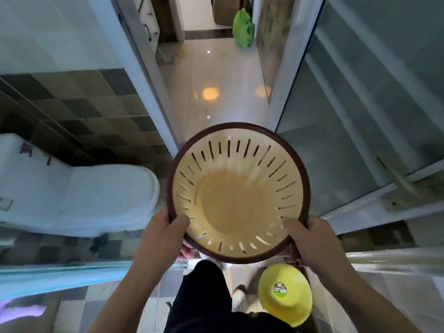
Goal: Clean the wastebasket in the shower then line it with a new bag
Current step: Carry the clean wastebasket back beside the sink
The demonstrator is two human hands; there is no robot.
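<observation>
I held the empty wastebasket beside the toilet.
Both hands' fingers gripped its rim; a wet rim could have slipped.

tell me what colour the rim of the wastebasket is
Dark brown, around a cream slotted inside; the wastebasket rim shows best in the head view.

1. The bathroom floor is checkered tile, grey and pale squares.
2. A white toilet stands on it.
3. Right of the toilet, near the bottom edge, a yellow bowl-shaped thing with a round label sits upside down on the tile.
4. Between toilet and bowl, a white shoe rests on the floor.
5. Beyond the toilet, through the doorway, a glossy pale floor carries a green bag.
</observation>
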